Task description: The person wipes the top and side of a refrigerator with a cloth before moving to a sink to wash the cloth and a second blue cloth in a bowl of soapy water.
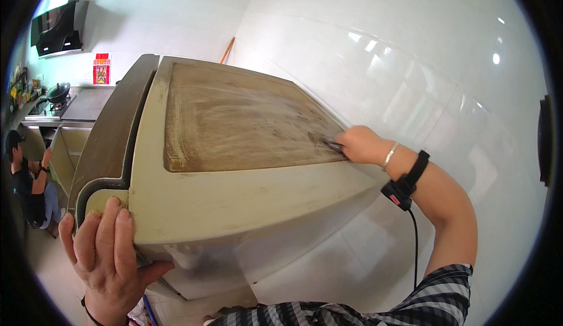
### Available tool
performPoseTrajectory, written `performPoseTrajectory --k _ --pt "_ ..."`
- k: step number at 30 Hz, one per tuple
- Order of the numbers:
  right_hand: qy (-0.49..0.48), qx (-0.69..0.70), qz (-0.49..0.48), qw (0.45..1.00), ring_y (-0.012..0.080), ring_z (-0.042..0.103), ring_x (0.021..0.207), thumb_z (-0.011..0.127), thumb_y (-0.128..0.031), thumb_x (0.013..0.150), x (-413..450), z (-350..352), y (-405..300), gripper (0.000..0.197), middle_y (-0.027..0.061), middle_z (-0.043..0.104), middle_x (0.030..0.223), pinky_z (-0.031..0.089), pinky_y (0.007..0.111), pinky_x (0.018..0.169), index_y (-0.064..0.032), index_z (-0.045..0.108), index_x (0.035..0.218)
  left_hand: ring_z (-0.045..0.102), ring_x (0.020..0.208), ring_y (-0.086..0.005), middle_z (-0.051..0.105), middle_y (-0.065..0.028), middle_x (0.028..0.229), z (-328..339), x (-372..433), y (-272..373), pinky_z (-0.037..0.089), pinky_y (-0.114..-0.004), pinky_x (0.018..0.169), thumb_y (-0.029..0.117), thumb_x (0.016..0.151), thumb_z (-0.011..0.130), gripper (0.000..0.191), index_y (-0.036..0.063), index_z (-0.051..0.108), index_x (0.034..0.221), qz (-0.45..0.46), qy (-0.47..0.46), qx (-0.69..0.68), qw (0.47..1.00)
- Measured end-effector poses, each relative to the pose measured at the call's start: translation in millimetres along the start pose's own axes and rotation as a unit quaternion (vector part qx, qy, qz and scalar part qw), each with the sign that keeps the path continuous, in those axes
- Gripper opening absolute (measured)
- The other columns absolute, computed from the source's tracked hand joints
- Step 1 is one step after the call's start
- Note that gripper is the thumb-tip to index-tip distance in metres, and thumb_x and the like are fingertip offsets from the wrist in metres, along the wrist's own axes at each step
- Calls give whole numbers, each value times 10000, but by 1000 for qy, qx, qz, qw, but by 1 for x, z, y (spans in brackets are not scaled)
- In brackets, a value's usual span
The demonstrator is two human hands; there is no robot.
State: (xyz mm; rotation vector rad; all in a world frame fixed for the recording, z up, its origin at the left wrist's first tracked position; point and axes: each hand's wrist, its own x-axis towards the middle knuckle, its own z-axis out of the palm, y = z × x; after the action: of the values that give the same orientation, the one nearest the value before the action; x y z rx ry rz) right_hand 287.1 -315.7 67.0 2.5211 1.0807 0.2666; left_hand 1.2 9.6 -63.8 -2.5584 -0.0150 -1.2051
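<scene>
A tall appliance, which looks like a refrigerator, stands before me, its pale top (pixel 211 203) framing a recessed brown panel (pixel 237 123) with dusty, streaked grime. At the panel's right end, my right hand (pixel 363 143) is closed around a small dark object (pixel 333 145), blurred and partly hidden, touching the surface. My left hand (pixel 105 255) rests on the appliance's near left corner, fingers over the top edge and thumb spread down against the side. A dark brown door edge (pixel 116 128) runs along the left.
White tiled walls (pixel 396 62) stand behind and right of the appliance. At the far left a person (pixel 33 185) crouches by an open cabinet door (pixel 63 159), below a gas stove with a wok (pixel 58 93). An orange stick (pixel 227 50) leans in the corner.
</scene>
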Motion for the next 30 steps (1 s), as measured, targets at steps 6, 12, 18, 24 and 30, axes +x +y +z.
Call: performPoseTrajectory --k 6,12,18,24,30 --pt "31 50 -82 995 374 565 731 523 -51 703 26 -11 -12 211 189 606 770 450 454 679 -39 623 888 402 1145 -313 485 -153 1251 9 0 -6 204 -550 1047 624 682 555 836 -15 447 1211 -1 -3 17 1000" --pt "-66 54 81 993 358 577 781 542 -47 678 -29 32 98 202 205 606 801 455 435 707 -18 657 842 419 1096 -305 537 -170 1173 0 9 -2 249 -547 1001 542 829 489 641 -14 476 1148 12 17 -10 1000" --pt "-19 50 0 999 355 575 796 565 -83 686 27 -3 14 209 171 616 830 461 411 706 -25 628 877 405 1124 -316 484 -157 1239 1 5 -6 191 -554 1039 607 693 574 819 0 424 1223 -1 -14 -4 1000" --pt "48 150 -100 983 350 564 768 577 -87 691 37 -15 2 215 169 611 818 463 383 679 -19 611 892 408 1120 -325 496 -179 1216 -5 0 -8 214 -576 1025 633 749 521 780 7 426 1204 5 -13 32 999" --pt "-136 -36 90 986 362 576 719 575 -116 653 3 18 95 175 194 598 725 457 427 668 -24 647 784 511 1004 -216 611 -66 1107 -1 15 -11 329 -423 926 574 847 473 601 54 553 1138 45 79 32 995"
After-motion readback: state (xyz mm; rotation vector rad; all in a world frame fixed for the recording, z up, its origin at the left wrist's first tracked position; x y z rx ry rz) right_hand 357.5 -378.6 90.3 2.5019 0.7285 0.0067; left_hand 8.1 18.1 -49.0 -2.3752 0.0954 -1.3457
